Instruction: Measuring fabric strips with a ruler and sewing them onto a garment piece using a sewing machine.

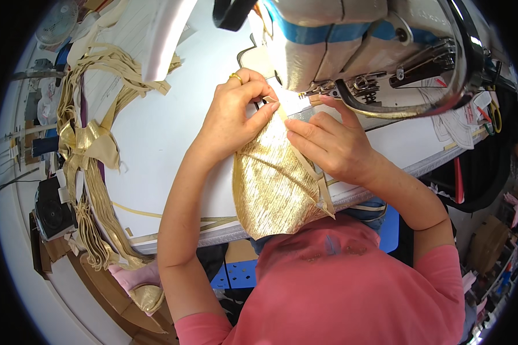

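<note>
A shiny gold fabric piece hangs from the white table toward my lap, with a narrow beige strip along its right edge. My left hand, a ring on one finger, pinches the top of this edge between thumb and fingertips. Just below and to the right, my right hand grips the same edge with the strip. One of its fingers reaches up toward the presser foot of the sewing machine. Under the fingertips, the exact layering of cloth and strip is hidden.
Long bundles of gold-beige strips drape over the table's left side. A curved dark metal bar stands out before the machine. Scissors lie at the far right. A small black speaker-like box sits at the left.
</note>
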A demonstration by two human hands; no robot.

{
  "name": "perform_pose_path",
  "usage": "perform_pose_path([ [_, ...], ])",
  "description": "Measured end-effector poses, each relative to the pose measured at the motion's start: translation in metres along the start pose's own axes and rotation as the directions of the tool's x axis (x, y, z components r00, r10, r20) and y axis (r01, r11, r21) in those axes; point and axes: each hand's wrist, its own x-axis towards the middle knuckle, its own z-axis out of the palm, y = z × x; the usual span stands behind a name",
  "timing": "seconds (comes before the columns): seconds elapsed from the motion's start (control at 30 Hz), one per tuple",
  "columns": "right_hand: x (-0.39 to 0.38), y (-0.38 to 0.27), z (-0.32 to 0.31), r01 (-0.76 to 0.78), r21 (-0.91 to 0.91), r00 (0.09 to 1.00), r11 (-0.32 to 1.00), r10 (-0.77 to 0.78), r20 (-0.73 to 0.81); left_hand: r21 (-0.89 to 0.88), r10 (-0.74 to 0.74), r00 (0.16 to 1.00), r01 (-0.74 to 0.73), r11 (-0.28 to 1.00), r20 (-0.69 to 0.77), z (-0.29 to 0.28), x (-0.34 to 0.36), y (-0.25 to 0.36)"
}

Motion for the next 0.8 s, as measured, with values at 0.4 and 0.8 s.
perform_pose_path([
  [0.4, 0.0, 0.002, -0.002, 0.02, -0.025, 0.999, 0.999, -0.02, 0.033, 0.505, 0.248, 0.963, -0.267, 0.821, 0.106, -0.011, -0.043, 0.029],
  [0.8, 0.005, 0.011, -0.012, 0.106, 0.045, 0.977, 0.993, -0.112, 0.182, 0.427, 0.339, 0.918, -0.397, 0.812, 0.208, -0.001, -0.047, 0.006],
])
